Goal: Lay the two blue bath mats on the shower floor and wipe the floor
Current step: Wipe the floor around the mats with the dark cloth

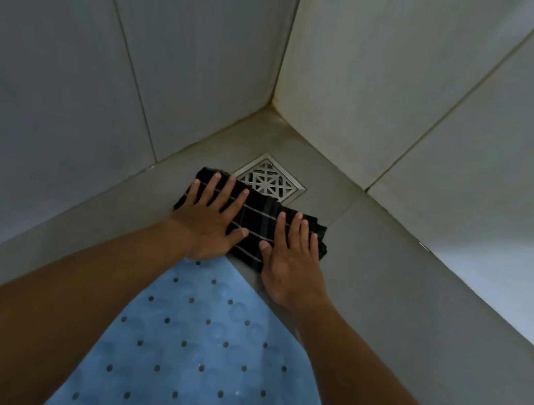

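Grey tiled shower floor (418, 294) meets two walls just behind a square drain (269, 179). Beside the drain, left hand (212, 220) and right hand (288, 257) press flat, fingers spread, on a dark striped cloth (255, 225), nearer than it a blue mat (202, 348).

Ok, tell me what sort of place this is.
Most likely a tiled shower stall corner: a square metal floor drain sits where two grey tiled walls meet, and a blue perforated rubber bath mat lies on the floor.

cloth (257, 221): black, pale stripes | mat (202, 348): blue (dark dots) | floor (401, 291): grey
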